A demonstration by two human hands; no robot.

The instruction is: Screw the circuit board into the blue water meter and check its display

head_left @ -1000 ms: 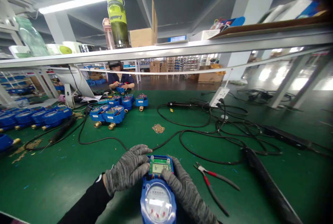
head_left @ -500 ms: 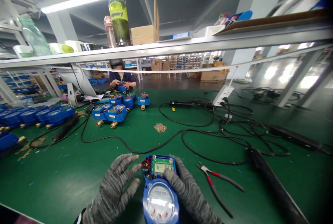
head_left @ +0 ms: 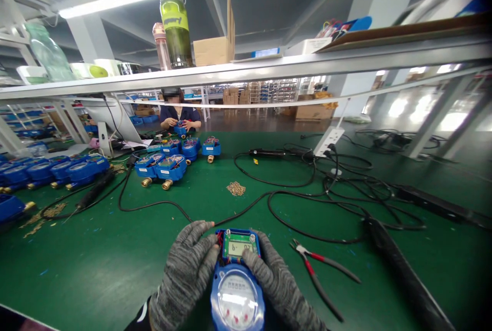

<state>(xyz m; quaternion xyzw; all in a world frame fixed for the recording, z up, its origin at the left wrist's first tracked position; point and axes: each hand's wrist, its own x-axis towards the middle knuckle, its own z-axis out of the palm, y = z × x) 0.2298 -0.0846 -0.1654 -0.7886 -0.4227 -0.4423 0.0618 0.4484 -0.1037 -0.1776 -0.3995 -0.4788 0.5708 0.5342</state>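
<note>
A blue water meter (head_left: 237,295) lies in front of me, its round dial toward the camera and its electronics box uncovered. A green circuit board with a lit display (head_left: 239,248) shows in the box. My right hand (head_left: 274,274), in a grey knit glove, grips the meter's right side, thumb over the edge beside the display. My left hand (head_left: 188,269), gloved alike, has its fingers closed against the left side of the box, covering most of the red and black wires (head_left: 220,239) there. Right of the meter lie cutting pliers (head_left: 321,269) with red and black handles.
Several blue meters with brass fittings (head_left: 171,167) stand ahead on the green table (head_left: 115,259), more at left (head_left: 65,169). A pile of small brass-coloured parts (head_left: 236,188) lies ahead. Black cables and a power strip (head_left: 329,141) occupy the right. A person (head_left: 180,116) works opposite beneath the shelf (head_left: 246,72).
My left hand has moved right, from beside the meter onto the left side of its electronics box, covering wires that showed before. My right hand and the meter stay put.
</note>
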